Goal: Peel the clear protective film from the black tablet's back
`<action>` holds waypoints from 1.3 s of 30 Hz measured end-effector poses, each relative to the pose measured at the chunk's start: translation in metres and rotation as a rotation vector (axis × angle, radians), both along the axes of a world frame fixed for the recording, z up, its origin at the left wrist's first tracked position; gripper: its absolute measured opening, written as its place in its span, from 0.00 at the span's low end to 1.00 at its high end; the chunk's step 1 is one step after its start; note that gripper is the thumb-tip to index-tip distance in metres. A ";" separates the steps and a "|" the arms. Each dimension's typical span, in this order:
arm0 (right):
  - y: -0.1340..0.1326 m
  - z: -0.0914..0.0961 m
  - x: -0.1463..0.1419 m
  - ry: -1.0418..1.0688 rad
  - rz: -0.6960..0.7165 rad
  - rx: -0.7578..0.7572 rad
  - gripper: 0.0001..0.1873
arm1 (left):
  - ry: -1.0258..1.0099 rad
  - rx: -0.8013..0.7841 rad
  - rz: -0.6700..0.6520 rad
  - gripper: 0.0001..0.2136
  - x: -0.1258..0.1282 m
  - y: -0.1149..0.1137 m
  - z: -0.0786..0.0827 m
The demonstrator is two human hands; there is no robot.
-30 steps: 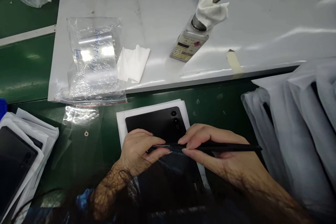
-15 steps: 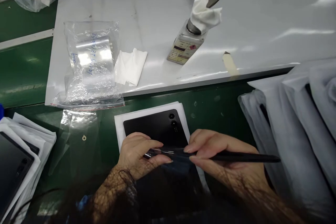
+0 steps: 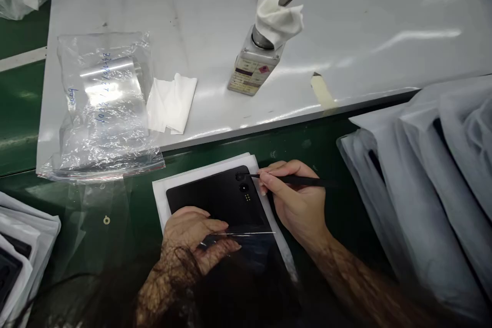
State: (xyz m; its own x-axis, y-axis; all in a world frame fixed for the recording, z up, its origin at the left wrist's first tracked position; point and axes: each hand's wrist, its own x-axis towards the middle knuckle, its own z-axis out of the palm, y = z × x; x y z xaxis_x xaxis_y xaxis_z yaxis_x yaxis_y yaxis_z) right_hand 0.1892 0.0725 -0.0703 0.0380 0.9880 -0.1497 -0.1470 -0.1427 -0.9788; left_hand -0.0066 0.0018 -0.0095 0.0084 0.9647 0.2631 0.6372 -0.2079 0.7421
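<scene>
In right hand [image 3: 298,202], tight pinch on black tweezers [image 3: 292,180], tip at camera of black phone [image 3: 211,197]. Left hand [image 3: 188,238] lying open on phone. Under phone, white paper [image 3: 163,205]. Near: plastic bag [image 3: 103,107], bottle [image 3: 253,69], white packs [image 3: 418,189]. Hair strands [image 3: 172,266] across view, over left arm.

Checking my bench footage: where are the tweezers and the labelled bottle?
Tweezers [image 3: 295,181]: head view, on the black handle.
Labelled bottle [image 3: 249,74]: head view, on the label.

The left hand [image 3: 190,233] lies low with its fingers curled slightly forward, while the right hand [image 3: 298,200], higher and apart, pinches between thumb and fingers, its forearm [image 3: 357,282] slanting toward the lower right.
</scene>
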 end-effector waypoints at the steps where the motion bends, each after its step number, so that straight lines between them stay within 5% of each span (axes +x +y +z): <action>1: -0.001 -0.001 0.000 -0.010 0.002 0.001 0.17 | -0.005 -0.010 0.000 0.10 0.000 -0.001 -0.001; 21: -0.002 -0.005 -0.003 -0.066 -0.021 0.083 0.14 | -0.017 -0.021 -0.004 0.09 -0.002 -0.004 -0.004; 27: 0.005 0.009 0.009 0.127 -0.037 0.043 0.11 | -0.014 -0.037 -0.005 0.09 -0.002 -0.002 0.000; 30: 0.006 0.028 0.026 0.104 0.102 0.114 0.11 | -0.033 -0.031 0.008 0.09 -0.002 -0.002 -0.002; 35: 0.003 0.060 0.041 -0.107 0.590 0.320 0.10 | -0.034 -0.052 -0.017 0.08 -0.003 -0.003 0.001; 39: 0.004 0.068 0.037 -0.175 0.655 0.404 0.10 | -0.025 -0.186 0.025 0.07 -0.002 -0.004 0.011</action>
State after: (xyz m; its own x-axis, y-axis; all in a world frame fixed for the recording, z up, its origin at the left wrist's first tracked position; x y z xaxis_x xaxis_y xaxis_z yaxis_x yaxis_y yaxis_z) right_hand 0.2266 0.0762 -0.0028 -0.5808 0.7939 0.1796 0.0050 0.2242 -0.9745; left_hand -0.0090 -0.0024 0.0013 -0.0203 0.9965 0.0805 0.6211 -0.0505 0.7821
